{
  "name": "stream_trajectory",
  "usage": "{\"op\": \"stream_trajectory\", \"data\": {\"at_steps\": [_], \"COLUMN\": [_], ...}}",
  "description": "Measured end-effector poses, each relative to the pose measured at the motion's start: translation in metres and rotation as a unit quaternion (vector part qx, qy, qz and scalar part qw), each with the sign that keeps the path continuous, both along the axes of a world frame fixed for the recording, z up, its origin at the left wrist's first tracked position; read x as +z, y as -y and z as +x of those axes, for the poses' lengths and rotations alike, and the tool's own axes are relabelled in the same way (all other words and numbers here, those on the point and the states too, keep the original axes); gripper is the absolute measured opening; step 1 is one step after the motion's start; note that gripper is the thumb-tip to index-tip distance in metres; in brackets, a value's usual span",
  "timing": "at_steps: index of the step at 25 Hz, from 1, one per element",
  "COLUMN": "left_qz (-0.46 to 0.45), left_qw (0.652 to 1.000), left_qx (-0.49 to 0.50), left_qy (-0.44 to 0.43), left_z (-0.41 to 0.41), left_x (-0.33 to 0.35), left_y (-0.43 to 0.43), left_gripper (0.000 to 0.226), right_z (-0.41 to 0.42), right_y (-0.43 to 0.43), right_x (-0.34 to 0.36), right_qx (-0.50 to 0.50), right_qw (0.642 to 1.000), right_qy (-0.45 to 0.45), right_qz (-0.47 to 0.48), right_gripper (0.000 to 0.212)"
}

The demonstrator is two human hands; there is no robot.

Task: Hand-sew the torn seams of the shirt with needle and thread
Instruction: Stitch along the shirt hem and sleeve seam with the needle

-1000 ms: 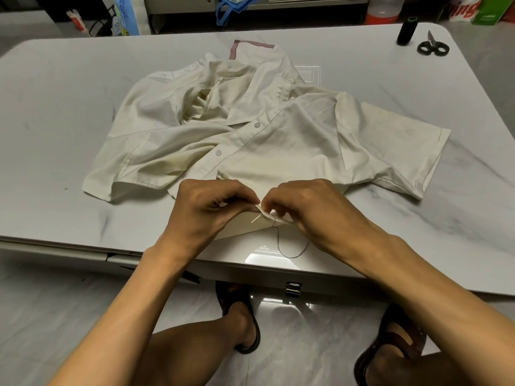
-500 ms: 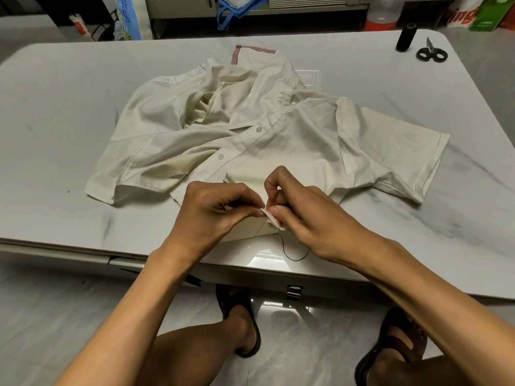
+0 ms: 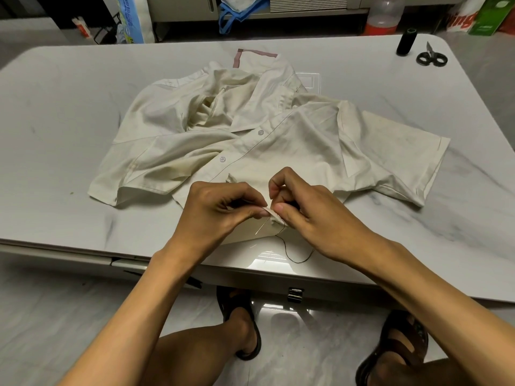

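A cream short-sleeved shirt lies crumpled on the pale marble table. Its near hem is folded up at the table's front edge. My left hand pinches that hem between thumb and fingers. My right hand pinches the same fold from the right, thumb touching the cloth beside the left fingertips. A thin needle pokes out of the fold, pointing down and left. Dark thread loops from the fold down onto the table under my right wrist.
A black thread spool and small black scissors sit at the far right corner of the table. Bottles, bags and boxes stand on the floor behind the table. My legs and sandalled feet show below the table's front edge.
My right hand has shifted its fingers on the fold and raised its index finger. The needle now sticks out of the hem toward the lower left. The left hand keeps its pinch.
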State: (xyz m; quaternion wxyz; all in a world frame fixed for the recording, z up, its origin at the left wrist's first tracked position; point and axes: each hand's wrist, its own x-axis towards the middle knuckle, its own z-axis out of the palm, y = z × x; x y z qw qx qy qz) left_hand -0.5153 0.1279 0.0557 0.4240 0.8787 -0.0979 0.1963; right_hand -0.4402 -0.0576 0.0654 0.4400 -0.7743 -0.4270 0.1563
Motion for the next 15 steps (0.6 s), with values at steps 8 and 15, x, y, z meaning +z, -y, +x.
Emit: {"op": "stream_trajectory", "data": {"at_steps": [8,15], "left_qz": [-0.050,-0.200], "left_qw": [0.997,0.963], "left_qx": [0.033,0.036], "left_qy": [-0.047,-0.178], "left_z": [0.001,0.006], "left_x": [0.003,0.007], "left_y": [0.004,0.001], "left_gripper": [0.007,0.009], "right_z": [-0.001,-0.007], "right_y": [0.001,-0.001], "right_x": [-0.001,-0.010], "right_qx": [-0.044,-0.081], "right_qw": [0.998,0.935], "right_qy": [0.046,0.346], "right_qz": [0.009,0.012], "right_gripper": [0.011,0.015]}}
